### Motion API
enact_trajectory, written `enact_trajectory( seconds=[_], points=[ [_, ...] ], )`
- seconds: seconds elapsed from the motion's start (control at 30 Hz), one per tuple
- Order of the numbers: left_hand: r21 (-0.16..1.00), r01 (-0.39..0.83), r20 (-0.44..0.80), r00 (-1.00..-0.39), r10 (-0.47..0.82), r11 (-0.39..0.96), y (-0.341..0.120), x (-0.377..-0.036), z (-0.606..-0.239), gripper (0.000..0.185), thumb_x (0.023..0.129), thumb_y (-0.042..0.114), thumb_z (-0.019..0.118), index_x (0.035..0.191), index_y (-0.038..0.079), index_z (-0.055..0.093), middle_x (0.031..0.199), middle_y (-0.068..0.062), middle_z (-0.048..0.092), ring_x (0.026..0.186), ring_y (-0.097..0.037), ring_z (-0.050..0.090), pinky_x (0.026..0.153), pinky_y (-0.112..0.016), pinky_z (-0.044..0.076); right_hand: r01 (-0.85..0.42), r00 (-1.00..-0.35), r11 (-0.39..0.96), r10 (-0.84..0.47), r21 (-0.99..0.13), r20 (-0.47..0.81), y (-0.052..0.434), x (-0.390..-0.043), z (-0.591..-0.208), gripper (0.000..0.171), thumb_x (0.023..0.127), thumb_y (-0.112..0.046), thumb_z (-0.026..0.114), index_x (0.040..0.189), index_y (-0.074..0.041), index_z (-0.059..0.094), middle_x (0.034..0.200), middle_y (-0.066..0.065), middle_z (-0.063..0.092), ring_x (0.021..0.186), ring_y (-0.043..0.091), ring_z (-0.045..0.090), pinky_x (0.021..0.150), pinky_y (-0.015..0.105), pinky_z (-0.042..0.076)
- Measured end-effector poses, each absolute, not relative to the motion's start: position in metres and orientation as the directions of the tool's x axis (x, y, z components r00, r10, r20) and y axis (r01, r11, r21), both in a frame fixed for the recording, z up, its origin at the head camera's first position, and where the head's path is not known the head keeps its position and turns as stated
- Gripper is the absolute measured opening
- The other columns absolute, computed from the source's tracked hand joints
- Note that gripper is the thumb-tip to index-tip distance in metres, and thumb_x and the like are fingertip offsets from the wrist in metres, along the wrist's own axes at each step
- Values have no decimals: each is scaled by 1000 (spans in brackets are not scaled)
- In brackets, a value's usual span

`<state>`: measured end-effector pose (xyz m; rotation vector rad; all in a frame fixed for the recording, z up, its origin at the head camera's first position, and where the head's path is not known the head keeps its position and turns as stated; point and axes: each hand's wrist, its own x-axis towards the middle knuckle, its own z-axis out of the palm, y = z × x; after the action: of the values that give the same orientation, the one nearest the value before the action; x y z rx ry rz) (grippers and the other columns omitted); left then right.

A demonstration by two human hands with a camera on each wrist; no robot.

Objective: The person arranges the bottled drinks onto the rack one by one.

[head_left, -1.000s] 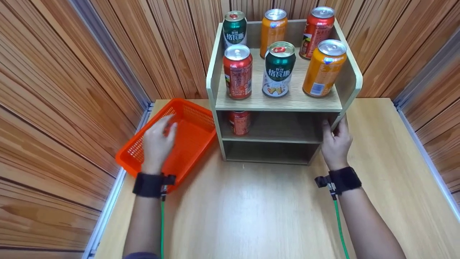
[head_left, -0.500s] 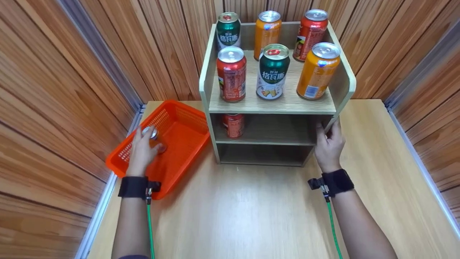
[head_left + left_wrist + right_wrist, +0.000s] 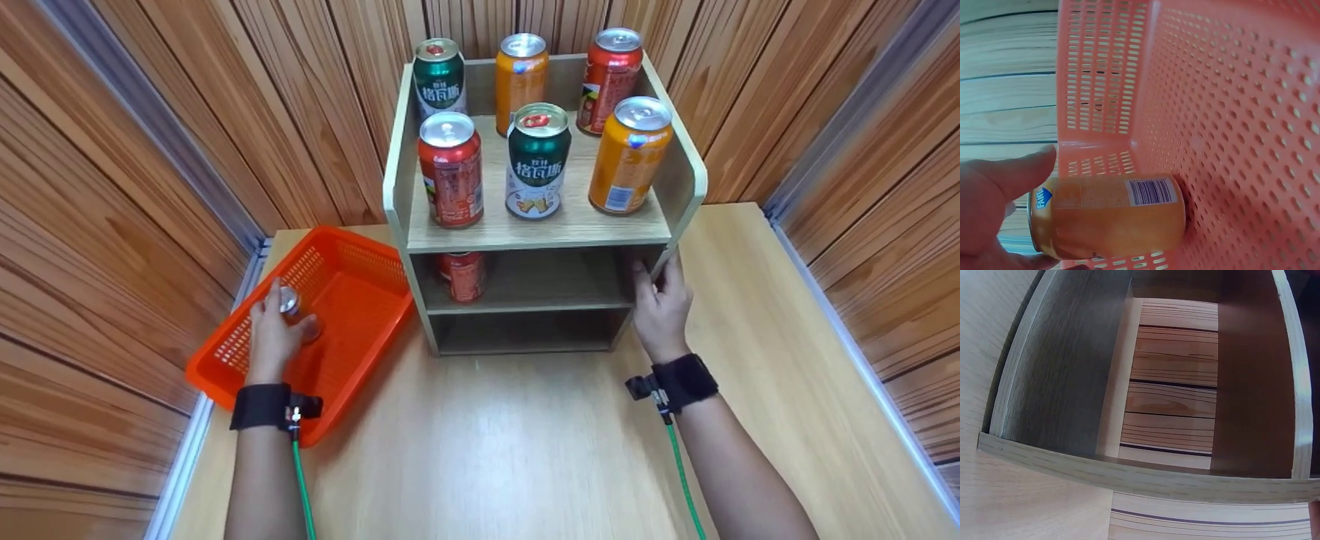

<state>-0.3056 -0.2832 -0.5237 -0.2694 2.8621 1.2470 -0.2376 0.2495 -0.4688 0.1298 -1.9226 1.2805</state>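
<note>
My left hand (image 3: pixel 274 337) is around an orange Fanta can (image 3: pixel 1112 214) inside the orange plastic basket (image 3: pixel 367 352). In the left wrist view, thumb and fingers lie on either side of the can's top end, and its base is at the basket floor. From the head view, the hand hides much of the can. My right hand (image 3: pixel 664 311) grips the right side panel of the small wooden shelf (image 3: pixel 536 241), thumb inside and fingers outside. In the right wrist view, the shelf's compartments (image 3: pixel 1055 371) show, but hardly any of the hand.
Two rows of cans stand on the shelf's top: green-and-white cans (image 3: pixel 538 161), orange cans (image 3: pixel 630 157) and red cans (image 3: pixel 451 172). Another red can (image 3: pixel 463 276) stands at the left of the middle level. Wood-patterned walls (image 3: pixel 135 187) enclose the table (image 3: pixel 480 442).
My left hand has moved down and left within the basket, and the can's lid has come into sight beside the fingers. The head view has shifted. My right hand keeps its hold on the shelf.
</note>
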Motion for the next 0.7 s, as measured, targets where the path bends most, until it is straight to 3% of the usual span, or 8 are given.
enact_trajectory(
  seconds=[0.2, 0.33, 0.53, 0.7],
  points=[
    [688, -180, -168, -982, -87, 703, -286, -312, -523, 85, 94, 32, 63, 157, 28, 6, 155, -32, -1, 131, -53, 25, 101, -69, 26, -468, -662, 498, 350, -730, 663, 251, -238, -470, 50, 93, 5, 57, 142, -2, 47, 135, 16, 56, 123, 25, 53, 98, 29, 44],
    [686, -223, -189, -974, -126, 693, -284, -312, -521, 83, 93, 29, 65, 157, 25, 13, 148, -33, 17, 124, -49, 34, 98, -66, 32, -469, -665, 488, 354, -736, 658, 254, -243, -479, 51, 93, 3, 57, 143, -5, 47, 136, 12, 56, 123, 22, 53, 97, 26, 43],
    [663, -214, -144, -977, -158, 717, -278, -311, -523, 63, 90, 21, 69, 144, 18, 37, 130, -24, 35, 107, -40, 44, 82, -49, 42, -465, -682, 459, 359, -757, 637, 247, -236, -470, 52, 93, 4, 55, 144, -3, 44, 138, 16, 53, 126, 21, 50, 101, 27, 41],
    [651, -172, -74, -984, -163, 739, -276, -311, -522, 64, 85, 20, 73, 141, 14, 42, 124, -19, 50, 105, -38, 48, 87, -52, 41, -452, -692, 457, 362, -766, 624, 248, -237, -469, 54, 95, 3, 55, 146, -5, 42, 139, 15, 52, 128, 23, 48, 102, 32, 41]
  ],
)
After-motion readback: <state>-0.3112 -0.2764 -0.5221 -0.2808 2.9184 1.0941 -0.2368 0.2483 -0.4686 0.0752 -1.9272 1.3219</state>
